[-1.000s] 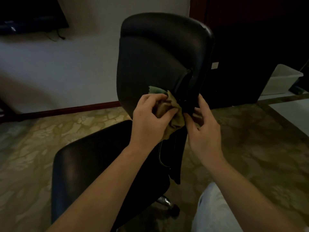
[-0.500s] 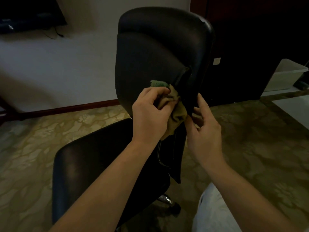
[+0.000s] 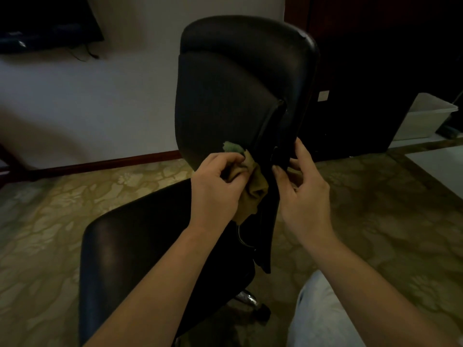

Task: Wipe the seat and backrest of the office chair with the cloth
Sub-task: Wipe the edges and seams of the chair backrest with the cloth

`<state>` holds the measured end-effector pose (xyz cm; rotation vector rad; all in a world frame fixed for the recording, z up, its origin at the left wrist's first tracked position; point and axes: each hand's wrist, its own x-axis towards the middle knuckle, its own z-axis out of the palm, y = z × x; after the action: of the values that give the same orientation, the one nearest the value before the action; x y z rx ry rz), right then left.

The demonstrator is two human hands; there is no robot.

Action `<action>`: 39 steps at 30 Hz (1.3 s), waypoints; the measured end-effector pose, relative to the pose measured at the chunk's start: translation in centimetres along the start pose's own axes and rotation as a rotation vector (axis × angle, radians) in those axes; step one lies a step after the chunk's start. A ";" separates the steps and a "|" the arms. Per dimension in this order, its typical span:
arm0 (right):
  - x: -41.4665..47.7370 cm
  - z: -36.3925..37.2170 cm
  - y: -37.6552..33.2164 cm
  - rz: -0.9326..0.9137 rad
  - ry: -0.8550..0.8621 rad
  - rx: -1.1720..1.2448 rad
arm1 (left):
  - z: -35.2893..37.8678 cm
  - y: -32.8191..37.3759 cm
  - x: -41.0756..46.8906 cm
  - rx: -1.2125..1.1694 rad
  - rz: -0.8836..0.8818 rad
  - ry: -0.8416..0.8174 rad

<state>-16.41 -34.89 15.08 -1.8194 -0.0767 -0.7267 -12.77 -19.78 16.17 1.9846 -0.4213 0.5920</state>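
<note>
The black office chair stands in front of me, its backrest point(image 3: 225, 96) upright and its seat point(image 3: 130, 246) reaching toward the lower left. My left hand point(image 3: 215, 189) grips a bunched tan cloth with a green corner point(image 3: 255, 189) and holds it against the lower part of the backrest, beside the rear support strip. My right hand point(image 3: 303, 194) holds the backrest's right edge just right of the cloth, thumb on the near side and fingers behind the edge.
A white plastic bin point(image 3: 423, 118) sits at the right beside a dark cabinet point(image 3: 375, 71). A dark screen point(image 3: 45, 21) hangs on the wall at upper left. The chair's chrome base point(image 3: 248, 296) and my knee point(image 3: 318, 316) are low in view on patterned flooring.
My right hand has shifted from beside the cloth to the backrest's edge, its fingers now reaching behind it. My left hand keeps the cloth at almost the same spot.
</note>
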 end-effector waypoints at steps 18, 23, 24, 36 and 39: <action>-0.2 0.1 0.3 -0.006 0.030 -0.029 | 0.6 -1.6 -1.7 -0.013 -0.061 -0.048; -0.2 0.2 0.5 -0.003 0.023 -0.051 | 0.0 -2.3 -2.8 0.016 -0.082 -0.048; -0.2 0.2 0.5 -0.001 0.023 -0.052 | -0.1 -2.0 -2.5 0.022 -0.058 -0.030; -0.3 0.2 0.7 0.011 0.020 -0.067 | 0.9 0.0 0.4 0.052 0.077 0.002; -0.3 0.3 0.7 0.014 0.025 -0.075 | 1.1 -0.4 -0.7 0.052 0.046 -0.015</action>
<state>-16.26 -34.75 14.24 -1.8800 -0.0208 -0.7509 -12.85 -20.57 15.02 2.0346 -0.4658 0.6232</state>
